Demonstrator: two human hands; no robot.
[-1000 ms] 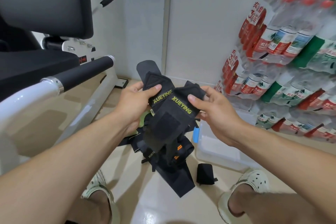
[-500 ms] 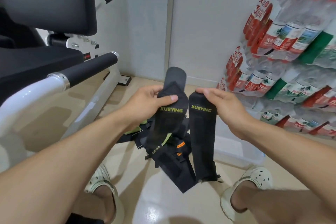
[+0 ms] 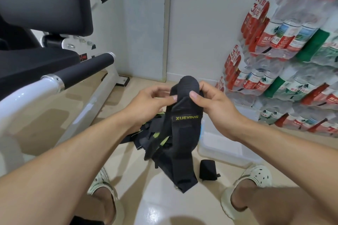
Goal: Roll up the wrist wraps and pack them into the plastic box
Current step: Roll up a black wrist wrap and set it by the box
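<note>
Wrist wrap (image 3: pixel 182 124) hangs pinched between both hands (image 3: pixel 182 100) above floor.

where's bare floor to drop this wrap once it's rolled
Bare floor lies between the two sandals, just near of the hanging wrist wrap, held by the left hand and right hand. Another bare stretch runs between the white machine frame and the loose wrap pile. Crowded: around the rolled wrap beside the plastic box.
</note>
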